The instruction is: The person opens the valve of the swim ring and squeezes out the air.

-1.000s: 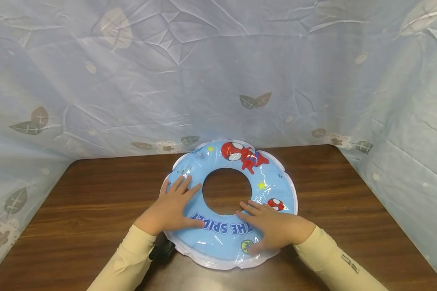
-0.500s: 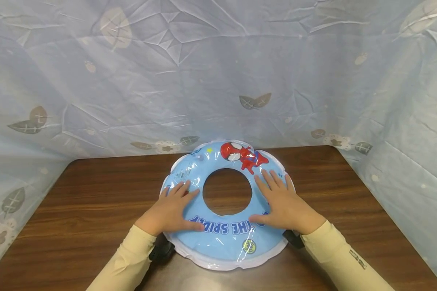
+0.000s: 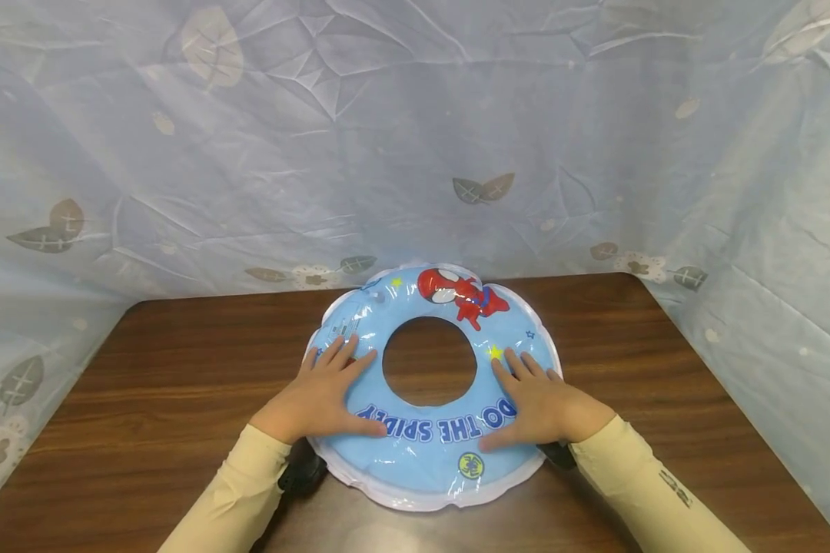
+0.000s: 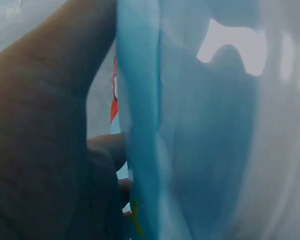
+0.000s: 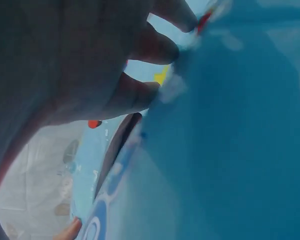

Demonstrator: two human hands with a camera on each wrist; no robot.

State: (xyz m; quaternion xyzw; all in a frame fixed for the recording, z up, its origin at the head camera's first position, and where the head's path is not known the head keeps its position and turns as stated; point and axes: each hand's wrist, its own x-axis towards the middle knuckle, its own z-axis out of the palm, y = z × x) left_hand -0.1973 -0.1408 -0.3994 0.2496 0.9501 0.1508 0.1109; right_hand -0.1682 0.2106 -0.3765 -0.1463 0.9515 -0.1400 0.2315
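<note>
A light blue inflatable swim ring with a white scalloped edge lies on the table, printed with red cartoon figures, stars and the words "DO THE SPIDEY". My left hand rests on its left side, fingers spread and thumb pointing inward over the lettering. On the right side, my right hand touches the ring with fingers extended and apart. Close up in the left wrist view, the ring's glossy side fills the right half, beside the hand. In the right wrist view, several fingertips meet the blue surface.
The brown wood-grain table has its back edge just behind the ring. A pale patterned cloth hangs behind and at both sides. Dark wrist devices show below the wrists.
My right hand has moved from the ring's lower right, first up along its right side, then slightly back down, uncovering the lettering. The left hand and the ring have stayed nearly still.
</note>
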